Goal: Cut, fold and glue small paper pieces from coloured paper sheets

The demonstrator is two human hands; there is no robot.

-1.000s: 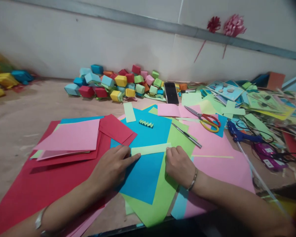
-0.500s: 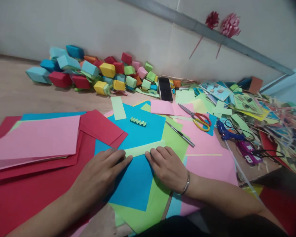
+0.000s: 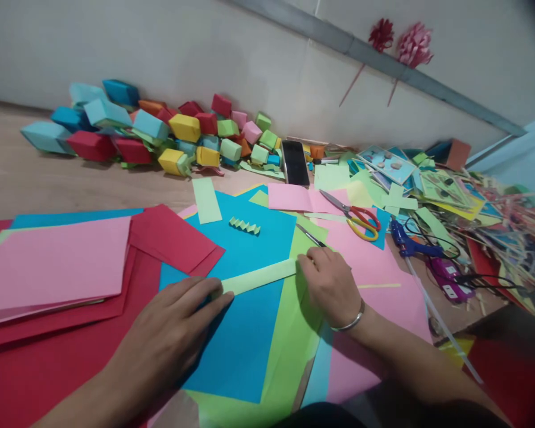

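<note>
A pale green paper strip (image 3: pixel 261 276) stretches between my two hands above a blue sheet (image 3: pixel 236 351). My left hand (image 3: pixel 178 318) pinches its left end between thumb and fingers. At the other end, my right hand (image 3: pixel 330 282), with a silver bangle at the wrist, has its fingers closed on the strip. Just beyond lies a zigzag-folded green paper strip (image 3: pixel 245 226). A flat pale green paper piece (image 3: pixel 207 201) rests to its left. The craft knife (image 3: pixel 311 235) is partly covered by my right hand.
Scissors (image 3: pixel 361 223) lie on pink paper at the right, near a blue glue gun (image 3: pixel 412 241) and a purple power strip (image 3: pixel 450 279). Folded paper blocks (image 3: pixel 185 128) are heaped along the wall beside a phone (image 3: pixel 295 163). Red and pink sheets (image 3: pixel 57 261) are stacked at left.
My right hand has slid rightward along the strip to its right end, now covering part of the craft knife. My left hand keeps its hold. The view has shifted slightly.
</note>
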